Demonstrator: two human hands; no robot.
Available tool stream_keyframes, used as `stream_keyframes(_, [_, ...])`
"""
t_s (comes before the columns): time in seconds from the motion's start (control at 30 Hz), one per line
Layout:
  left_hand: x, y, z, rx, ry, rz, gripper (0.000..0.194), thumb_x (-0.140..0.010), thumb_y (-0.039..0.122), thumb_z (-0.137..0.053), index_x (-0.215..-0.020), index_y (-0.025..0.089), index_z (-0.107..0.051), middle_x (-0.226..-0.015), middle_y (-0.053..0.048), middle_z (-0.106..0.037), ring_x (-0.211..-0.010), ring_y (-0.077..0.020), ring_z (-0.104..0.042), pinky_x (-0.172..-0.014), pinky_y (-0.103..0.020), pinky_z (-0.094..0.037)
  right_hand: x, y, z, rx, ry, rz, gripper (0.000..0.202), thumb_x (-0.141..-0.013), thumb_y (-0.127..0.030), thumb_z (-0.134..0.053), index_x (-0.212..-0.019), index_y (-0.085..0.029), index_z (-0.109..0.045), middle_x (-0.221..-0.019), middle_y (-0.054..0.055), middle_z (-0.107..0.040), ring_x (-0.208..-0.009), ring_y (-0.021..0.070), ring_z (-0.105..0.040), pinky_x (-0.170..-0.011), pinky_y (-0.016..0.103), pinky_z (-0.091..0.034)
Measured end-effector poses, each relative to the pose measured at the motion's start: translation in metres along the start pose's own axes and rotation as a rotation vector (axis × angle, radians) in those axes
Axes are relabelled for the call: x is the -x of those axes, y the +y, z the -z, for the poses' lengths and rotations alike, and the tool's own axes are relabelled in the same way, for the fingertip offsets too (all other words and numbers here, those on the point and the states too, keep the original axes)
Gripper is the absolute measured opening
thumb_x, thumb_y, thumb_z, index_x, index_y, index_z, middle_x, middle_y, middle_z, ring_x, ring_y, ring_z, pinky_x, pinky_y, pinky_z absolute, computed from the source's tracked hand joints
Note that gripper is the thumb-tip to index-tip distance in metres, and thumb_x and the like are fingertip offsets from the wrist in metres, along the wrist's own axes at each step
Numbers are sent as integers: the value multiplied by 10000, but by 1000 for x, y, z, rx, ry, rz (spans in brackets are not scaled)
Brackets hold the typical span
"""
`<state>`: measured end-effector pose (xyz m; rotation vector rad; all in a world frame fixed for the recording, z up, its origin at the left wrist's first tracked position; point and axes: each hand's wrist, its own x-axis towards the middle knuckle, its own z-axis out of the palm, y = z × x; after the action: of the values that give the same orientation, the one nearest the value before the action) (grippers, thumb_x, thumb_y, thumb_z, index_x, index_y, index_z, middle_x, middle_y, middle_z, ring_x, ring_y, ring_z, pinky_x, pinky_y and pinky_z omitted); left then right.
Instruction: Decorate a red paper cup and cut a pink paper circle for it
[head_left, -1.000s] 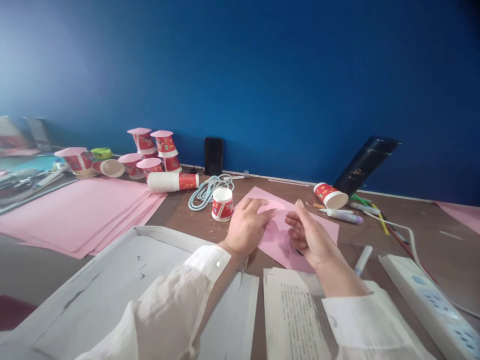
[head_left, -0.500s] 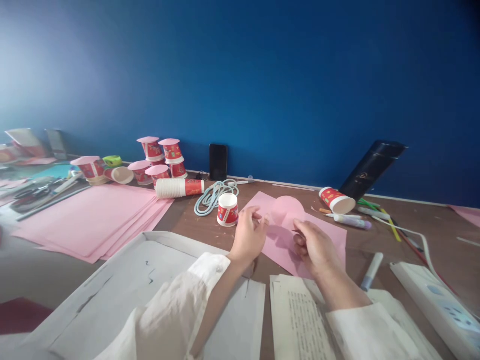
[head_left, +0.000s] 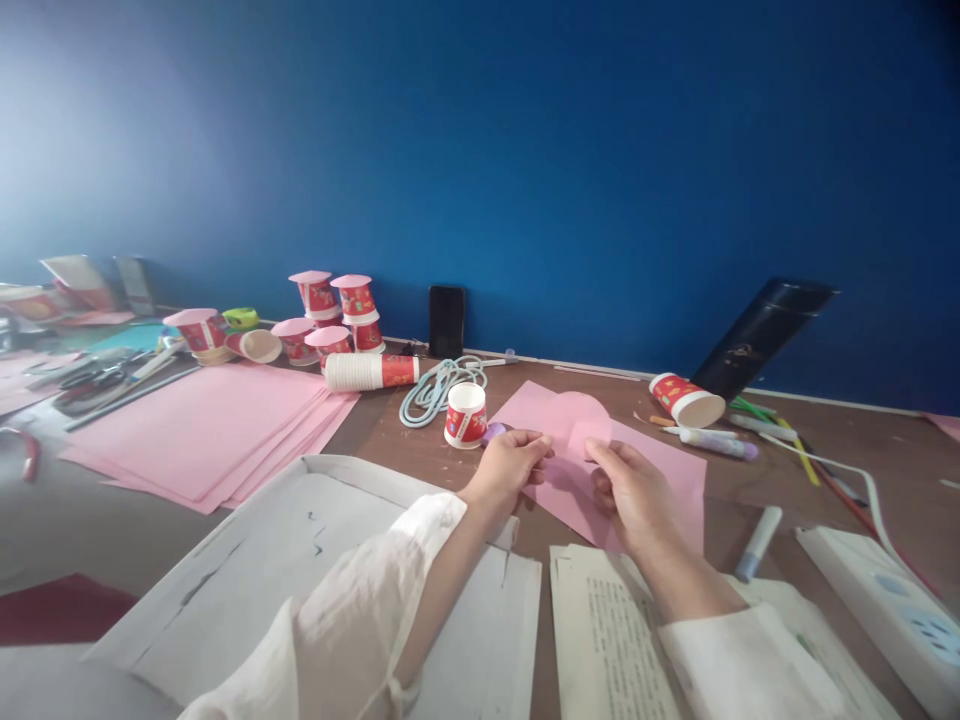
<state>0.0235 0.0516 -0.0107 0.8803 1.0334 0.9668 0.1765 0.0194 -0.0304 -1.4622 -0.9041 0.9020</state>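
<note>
Between my hands is a round pink paper disc (head_left: 577, 410), raised above a larger pink sheet (head_left: 667, 480). My right hand (head_left: 634, 490) pinches the disc's lower right edge between thumb and fingers. My left hand (head_left: 514, 465) has its fingertips closed at the disc's lower left edge, and exactly how they grip it is partly hidden. Just left of that hand stands an upright red and white paper cup (head_left: 466, 415). A small purple object (head_left: 493, 432) shows between cup and left hand, mostly covered.
Pink-topped cups (head_left: 352, 298) are stacked at back left, beside a lying cup stack (head_left: 371, 372), a coiled cable (head_left: 435, 390) and a phone (head_left: 447, 320). A pink paper pile (head_left: 202, 430) and box lid (head_left: 360, 470) lie left; a black bottle (head_left: 761, 335) and power strip (head_left: 885, 590) sit right.
My left hand has closed its fingers and come to the disc's edge; before, they were apart. The purple object has come into sight. The view has shifted slightly left.
</note>
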Motion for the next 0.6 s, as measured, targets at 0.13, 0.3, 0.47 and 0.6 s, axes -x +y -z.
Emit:
stream_keyframes(0.13, [1,0,2,23,-30,60,154,-855,253,-639,-765,129,-621,-594,37,-519,-422,-36,-425,-418,-166,-334,0,0,1,18,3,-22,419,-665,-579,-758,-785,-193,-650,-463,-48,-512,-405,105,-403,-398,248,-239])
stream_keyframes(0.3, [0,-3,5,-14,-84,105,197,-815,334,-684,-817,146,-627,-568,53,-478,-403,-60,-422,-373,-179,-266,1,0,1,37,21,-24,451,-652,-588,-765,-822,-180,-672,-484,-37,-532,-433,117,-428,-424,260,-261])
stream_keyframes(0.47, [0,-2,6,-16,-94,141,201,-829,345,-668,-835,145,-644,-548,64,-438,-388,-52,-390,-376,-178,-240,0,1,1,69,50,-9,492,-647,-601,-759,-857,-163,-689,-500,-26,-552,-445,121,-439,-438,265,-272])
stream_keyframes(0.6, [2,1,5,5,-114,163,193,-855,343,-639,-886,154,-663,-536,66,-429,-383,-49,-382,-378,-169,-230,1,0,0,115,76,25,536,-646,-625,-738,-878,-143,-706,-516,-9,-576,-457,128,-459,-448,269,-291])
